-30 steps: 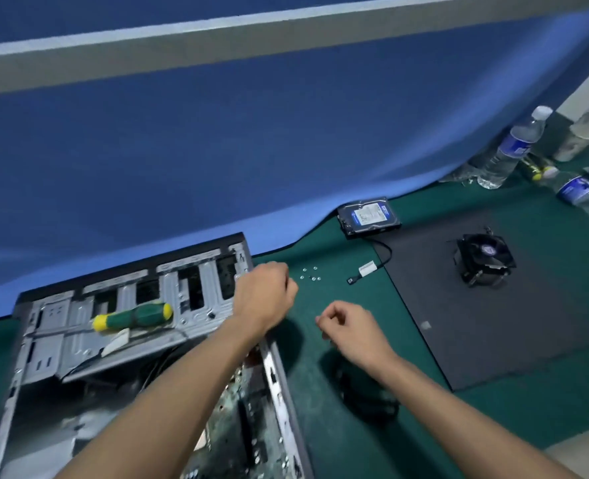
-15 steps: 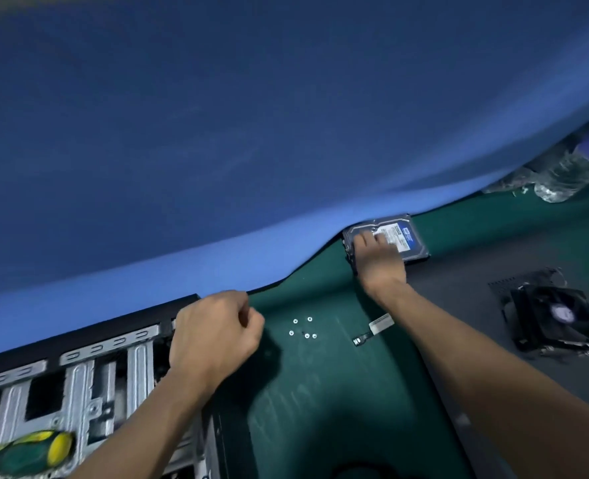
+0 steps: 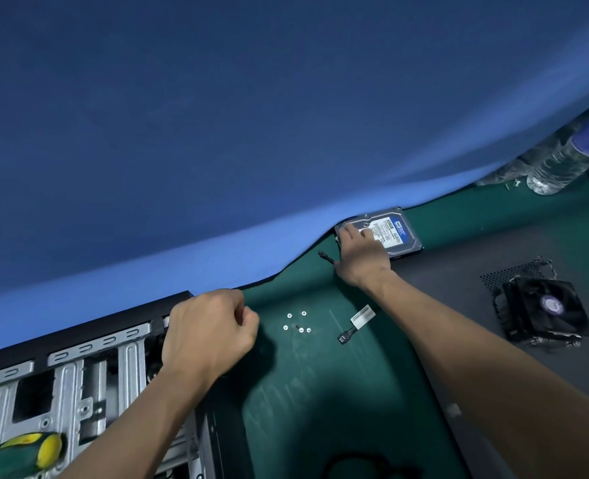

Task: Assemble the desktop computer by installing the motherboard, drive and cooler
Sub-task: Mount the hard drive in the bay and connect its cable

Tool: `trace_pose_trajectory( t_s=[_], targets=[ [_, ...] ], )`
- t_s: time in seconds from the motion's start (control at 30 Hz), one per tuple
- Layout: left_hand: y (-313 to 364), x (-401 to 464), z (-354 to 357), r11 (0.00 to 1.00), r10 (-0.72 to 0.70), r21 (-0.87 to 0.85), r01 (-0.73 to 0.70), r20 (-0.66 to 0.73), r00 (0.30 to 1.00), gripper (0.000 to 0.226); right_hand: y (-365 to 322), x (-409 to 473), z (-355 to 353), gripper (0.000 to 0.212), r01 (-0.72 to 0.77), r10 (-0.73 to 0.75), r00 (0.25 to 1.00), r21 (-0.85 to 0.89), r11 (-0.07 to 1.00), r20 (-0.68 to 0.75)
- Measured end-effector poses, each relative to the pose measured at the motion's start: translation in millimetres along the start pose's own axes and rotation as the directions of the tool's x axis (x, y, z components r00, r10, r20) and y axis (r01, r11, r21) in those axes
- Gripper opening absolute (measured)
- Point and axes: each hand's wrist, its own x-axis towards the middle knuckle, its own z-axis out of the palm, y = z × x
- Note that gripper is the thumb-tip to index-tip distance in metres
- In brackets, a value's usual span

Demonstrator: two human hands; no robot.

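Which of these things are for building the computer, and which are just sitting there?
For the job:
hard drive, under the right hand
computer case, by the left hand
cooler fan
little screws
short cable
screwdriver

Just lying about:
water bottles
blue cloth

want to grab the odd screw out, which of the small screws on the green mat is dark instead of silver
The dark screw in the middle of the cluster, on the green mat. The four shiny silver round screws ring it.
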Motion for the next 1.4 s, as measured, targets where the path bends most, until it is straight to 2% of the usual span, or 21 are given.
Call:
trace_pose_trajectory(
  t_s=[0.07,0.17,0.23,0.5,0.7,0.87,0.97,1.07,1.13,1.2,1.23,1.3,1.4],
  targets=[
    [0.1,0.4,-0.1,1.000,0.001,0.000,-0.001,0.003,1.000,0.032,5.5,4.4,-4.1,0.066,-0.076,0.075,0.995,-0.011,0.997,-0.069],
    [-1.2,0.6,1.2,1.000,0.004,-0.001,-0.004,0.000,1.000,0.032,11.5,7.5,1.5,0.097,-0.248,0.249,0.968,-0.021,0.968,0.042],
    [-1.1,0.6,2.2,1.000,0.003,0.006,-0.003,0.002,1.000,0.032,11.5,6.3,13.2,0.099,-0.259,0.265,0.962,-0.087,0.962,0.067],
    [-0.9,0.7,2.3,1.000,0.004,0.021,-0.004,0.002,1.000,0.027,7.0,3.0,17.6,0.077,-0.162,0.177,0.983,-0.230,0.960,0.046],
    [-0.9,1.9,2.9,0.998,0.010,0.055,-0.010,0.004,1.000,0.025,-4.1,8.0,6.9,0.064,-0.087,0.106,0.992,-0.258,0.962,0.062],
    [-1.8,1.9,3.6,0.996,0.021,0.089,-0.020,-0.003,1.000,0.025,-7.1,0.4,6.0,0.058,0.028,-0.021,0.999,-0.292,0.956,0.027],
    [-2.9,1.4,4.8,0.994,0.035,0.107,-0.034,-0.014,0.999,0.024,-11.2,-13.1,10.1,0.062,0.107,-0.102,0.994,-0.324,0.940,0.031],
    [-1.5,3.7,5.5,0.980,0.062,0.185,-0.069,0.043,0.997,0.024,-16.0,-31.6,12.9,0.064,0.191,-0.190,0.981,-0.282,0.940,0.034],
    [-0.9,7.0,5.8,0.970,0.082,0.223,-0.100,0.088,0.993,0.024,-14.6,-40.1,13.0,0.053,0.255,-0.257,0.966,-0.208,0.944,0.014],
    [-1.8,8.5,5.5,0.958,0.095,0.259,-0.125,0.125,0.988,0.025,-10.0,-39.7,6.9,0.032,0.235,-0.235,0.968,-0.008,0.972,-0.085],
    [-1.9,8.9,6.2,0.948,0.108,0.283,-0.145,0.140,0.984,0.026,-5.6,-34.6,3.3,0.029,0.192,-0.180,0.975,0.092,0.977,-0.129],
    [-1.7,10.0,7.9,0.933,0.120,0.318,-0.166,0.161,0.980,0.028,6.6,-17.7,-2.5,0.049,0.062,-0.040,0.990,0.165,0.984,-0.138],
    [-2.7,8.9,9.7,0.923,0.118,0.345,-0.170,0.167,0.979,0.028,21.2,4.8,-0.5,0.101,-0.162,0.162,0.987,0.128,0.978,0.014]
  ],
)
